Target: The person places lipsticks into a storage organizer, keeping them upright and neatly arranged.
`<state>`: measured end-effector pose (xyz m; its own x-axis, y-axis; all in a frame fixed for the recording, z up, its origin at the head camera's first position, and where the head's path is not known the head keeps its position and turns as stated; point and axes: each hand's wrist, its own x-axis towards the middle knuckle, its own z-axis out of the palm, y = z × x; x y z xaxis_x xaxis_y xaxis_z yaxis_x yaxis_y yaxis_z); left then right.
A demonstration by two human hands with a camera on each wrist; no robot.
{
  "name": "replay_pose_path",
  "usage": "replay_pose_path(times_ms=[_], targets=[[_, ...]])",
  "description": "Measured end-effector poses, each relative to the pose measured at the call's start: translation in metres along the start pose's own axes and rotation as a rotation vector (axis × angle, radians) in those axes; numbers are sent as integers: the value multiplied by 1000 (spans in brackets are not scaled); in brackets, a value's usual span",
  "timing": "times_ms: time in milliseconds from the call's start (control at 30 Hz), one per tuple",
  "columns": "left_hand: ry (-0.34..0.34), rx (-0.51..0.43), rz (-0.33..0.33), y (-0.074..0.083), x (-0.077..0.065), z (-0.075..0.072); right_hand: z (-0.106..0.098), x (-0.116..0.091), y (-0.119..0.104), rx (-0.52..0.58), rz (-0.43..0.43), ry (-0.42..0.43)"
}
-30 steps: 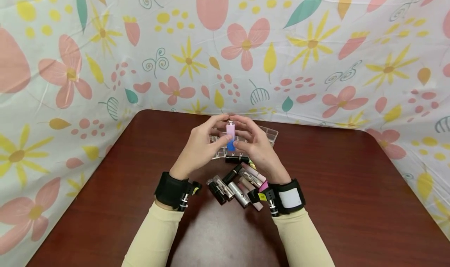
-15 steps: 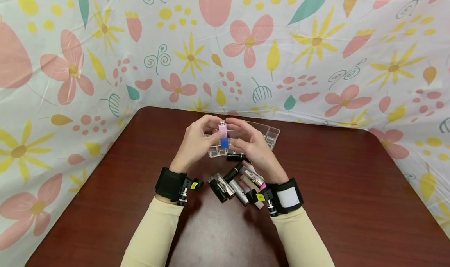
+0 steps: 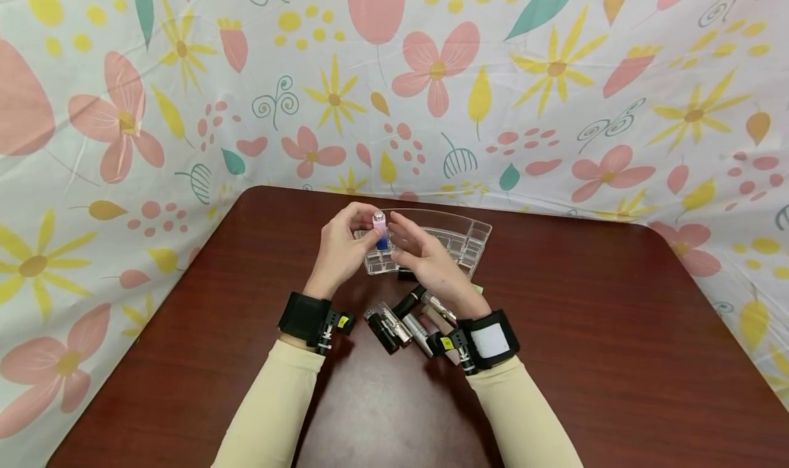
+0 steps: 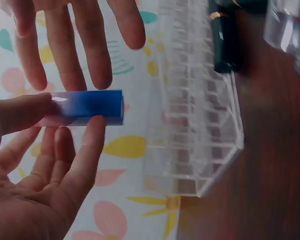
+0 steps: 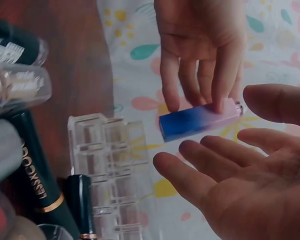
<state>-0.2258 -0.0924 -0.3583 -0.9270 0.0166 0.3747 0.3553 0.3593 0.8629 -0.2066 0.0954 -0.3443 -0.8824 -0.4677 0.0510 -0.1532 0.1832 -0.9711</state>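
Observation:
My left hand (image 3: 341, 249) pinches a square lipstick tube (image 3: 380, 238) between thumb and fingers, its colour fading from pink to blue, with a small silver knob on the pink end. In the left wrist view the tube (image 4: 95, 105) shows its blue end past the fingertips. My right hand (image 3: 434, 266) is just to the right of it, fingers extended and palm turned toward the tube. In the right wrist view a gap shows between the right hand (image 5: 240, 185) and the tube (image 5: 185, 122). Behind both hands lies a clear compartment organizer (image 3: 477, 234), partly hidden by them.
Several lipstick tubes, among them a black one (image 3: 381, 332) and a silver one (image 3: 418, 334), lie in a pile on the brown table (image 3: 592, 331) in front of the organizer. A dark green tube (image 5: 37, 165) lies near the organizer. Floral cloth (image 3: 530, 77) hangs behind the table.
The left hand has carried the lipstick tube leftward. The right hand, earlier close around the tube with it, has come away and its fingers have straightened.

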Motion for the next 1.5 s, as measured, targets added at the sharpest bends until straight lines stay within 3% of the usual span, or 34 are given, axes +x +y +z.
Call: replay_pose_path(times_ms=[233, 467, 733, 1233, 1500], targets=[[86, 13, 43, -19, 6, 3, 0, 3, 5, -28, 15, 1], [84, -5, 19, -34, 7, 8, 2, 4, 4, -69, 30, -7], [85, 61, 9, -48, 7, 13, 1, 4, 2, -81, 49, -2], [82, 112, -30, -58, 5, 14, -8, 4, 12, -123, 93, -19], [35, 166, -60, -57, 2, 13, -15, 2, 20, -169, 188, -69]])
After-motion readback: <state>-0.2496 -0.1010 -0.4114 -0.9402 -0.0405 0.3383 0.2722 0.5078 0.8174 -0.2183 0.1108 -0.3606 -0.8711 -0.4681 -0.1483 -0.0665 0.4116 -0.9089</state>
